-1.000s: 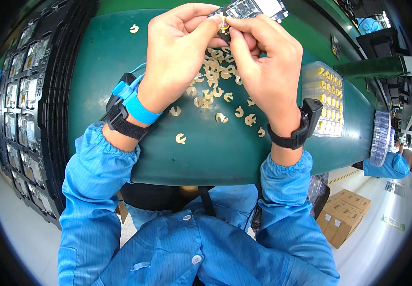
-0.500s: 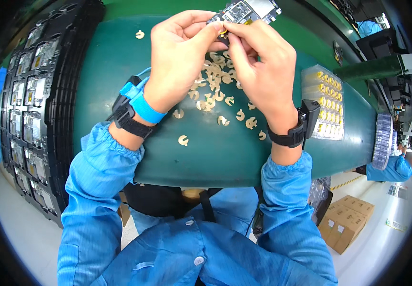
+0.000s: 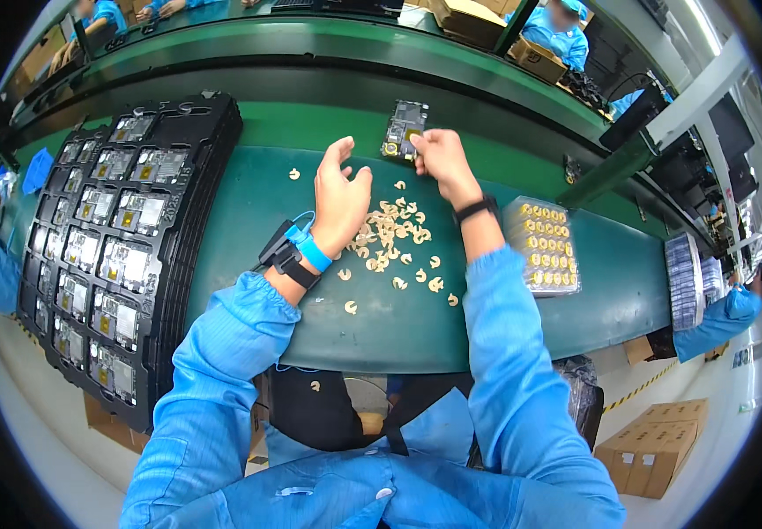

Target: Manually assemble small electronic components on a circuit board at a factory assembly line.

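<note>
My right hand [image 3: 445,161] pinches the lower right corner of a dark circuit board [image 3: 409,119], holding it up near the far side of the green work surface. The board has silver shields and a yellow round patch near its lower end. My left hand [image 3: 342,196] is empty, with thumb and fingers apart, beside a loose pile of small cream notched discs [image 3: 387,231]. To the right of the pile stands a clear plastic tray [image 3: 566,280] with rows of yellow round parts. A blue band and a black strap circle my left wrist; another black strap is on my right.
A tall stack of black trays [image 3: 189,189] with circuit boards in its pockets stands at the left. A green post [image 3: 605,167] rises at the right. Beyond the shelf edge [image 3: 310,75] several people in blue work. Cardboard boxes [image 3: 652,450] sit on the floor.
My hands have parted. The right one has carried the board away from the left, which has let go and opened. The view has tilted up, showing more of the far side.
</note>
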### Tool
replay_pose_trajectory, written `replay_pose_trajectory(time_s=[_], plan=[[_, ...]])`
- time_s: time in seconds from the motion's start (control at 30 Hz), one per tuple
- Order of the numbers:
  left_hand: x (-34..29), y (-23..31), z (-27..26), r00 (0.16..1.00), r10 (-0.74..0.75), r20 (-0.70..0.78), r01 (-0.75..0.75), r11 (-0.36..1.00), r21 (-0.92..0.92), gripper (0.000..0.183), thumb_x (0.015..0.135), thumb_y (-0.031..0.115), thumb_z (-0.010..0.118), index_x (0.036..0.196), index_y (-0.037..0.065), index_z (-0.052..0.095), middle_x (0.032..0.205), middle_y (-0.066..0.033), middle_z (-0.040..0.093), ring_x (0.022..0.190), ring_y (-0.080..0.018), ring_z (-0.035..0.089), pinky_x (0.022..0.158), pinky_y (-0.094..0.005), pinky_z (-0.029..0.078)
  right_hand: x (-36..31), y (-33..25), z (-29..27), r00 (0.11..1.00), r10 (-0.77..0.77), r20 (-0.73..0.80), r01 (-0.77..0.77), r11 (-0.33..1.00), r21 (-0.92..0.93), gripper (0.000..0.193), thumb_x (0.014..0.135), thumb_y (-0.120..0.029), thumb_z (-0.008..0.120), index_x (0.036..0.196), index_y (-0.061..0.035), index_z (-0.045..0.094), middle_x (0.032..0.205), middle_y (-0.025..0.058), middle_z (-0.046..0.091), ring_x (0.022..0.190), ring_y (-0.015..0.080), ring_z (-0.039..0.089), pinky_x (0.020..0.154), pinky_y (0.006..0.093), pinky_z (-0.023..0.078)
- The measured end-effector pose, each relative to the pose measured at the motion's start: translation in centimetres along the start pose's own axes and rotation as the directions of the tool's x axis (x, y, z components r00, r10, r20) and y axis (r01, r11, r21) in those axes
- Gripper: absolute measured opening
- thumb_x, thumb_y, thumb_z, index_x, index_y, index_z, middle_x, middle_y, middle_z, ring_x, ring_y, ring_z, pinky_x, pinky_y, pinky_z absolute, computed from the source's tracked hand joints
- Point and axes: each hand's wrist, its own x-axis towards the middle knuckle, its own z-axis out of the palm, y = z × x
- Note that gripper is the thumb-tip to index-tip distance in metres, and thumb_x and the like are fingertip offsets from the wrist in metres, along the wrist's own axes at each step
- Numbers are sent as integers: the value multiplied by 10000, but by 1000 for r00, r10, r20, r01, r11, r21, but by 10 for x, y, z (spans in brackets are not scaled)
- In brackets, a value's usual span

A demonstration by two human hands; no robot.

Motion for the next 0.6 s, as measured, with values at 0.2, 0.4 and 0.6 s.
replay_pose_trajectory(time_s=[0.2, 0.4, 0.6], plan=[[6, -23, -3, 998, 56, 24, -58, 995, 79, 431, 860, 43, 644, 1283, -36, 616, 1295, -243, 662, 1221, -343, 637, 1008, -405, 503, 15, 10, -10, 870, -298, -394, 119, 900, -419, 313, 924, -45, 658, 1201, 101, 654, 1021, 259, 728, 901, 348, 737, 800, 433, 592], [4, -9, 3, 992, 114, 54, -118, 991, 65, 319, 854, 29, 633, 1161, -39, 683, 1145, -228, 724, 1091, -347, 693, 933, -409, 534, -172, -33, -93, 768, -540, -346, 97, 631, -770, 181, 903, -79, 646, 1044, -3, 731, 1042, 210, 729, 967, 405, 698, 870, 462, 561], [0, -23, 6, 972, 202, 116, -219, 963, 156, 290, 851, 25, 617, 1126, -52, 667, 1118, -257, 698, 1080, -399, 671, 958, -463, 520, -195, -1, -158, 923, -361, -134, 56, 472, -880, 343, 895, -220, 717, 1165, -9, 735, 1126, 294, 682, 1102, 440, 646, 982, 491, 508]])
